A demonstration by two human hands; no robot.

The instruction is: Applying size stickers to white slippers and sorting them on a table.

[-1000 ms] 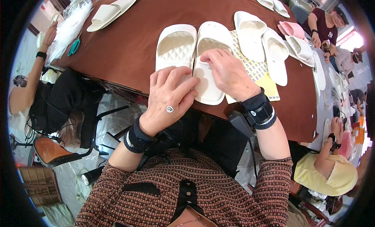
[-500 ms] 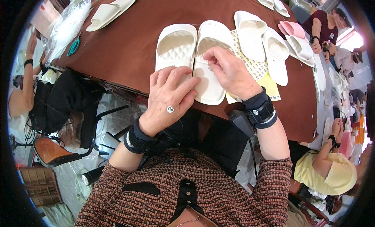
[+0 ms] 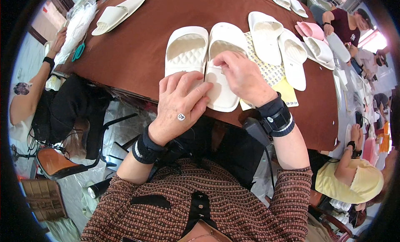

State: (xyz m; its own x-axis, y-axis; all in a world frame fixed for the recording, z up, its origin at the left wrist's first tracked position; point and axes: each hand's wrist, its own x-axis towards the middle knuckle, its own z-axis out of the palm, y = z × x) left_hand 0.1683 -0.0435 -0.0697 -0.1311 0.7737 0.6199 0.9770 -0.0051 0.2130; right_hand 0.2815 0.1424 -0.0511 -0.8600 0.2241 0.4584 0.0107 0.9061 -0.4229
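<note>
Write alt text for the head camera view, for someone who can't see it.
Seen from above, a person's left hand and right hand rest on a pair of white slide sandals lying side by side on a brown table. A sheet of round stickers, more pale sandals and seated co-workers surround them.

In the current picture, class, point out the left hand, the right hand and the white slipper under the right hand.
left hand (image 3: 181, 103), head view, back of the hand.
right hand (image 3: 243, 77), head view, back of the hand.
white slipper (image 3: 227, 36), head view, bare toe end of its footbed.
</note>
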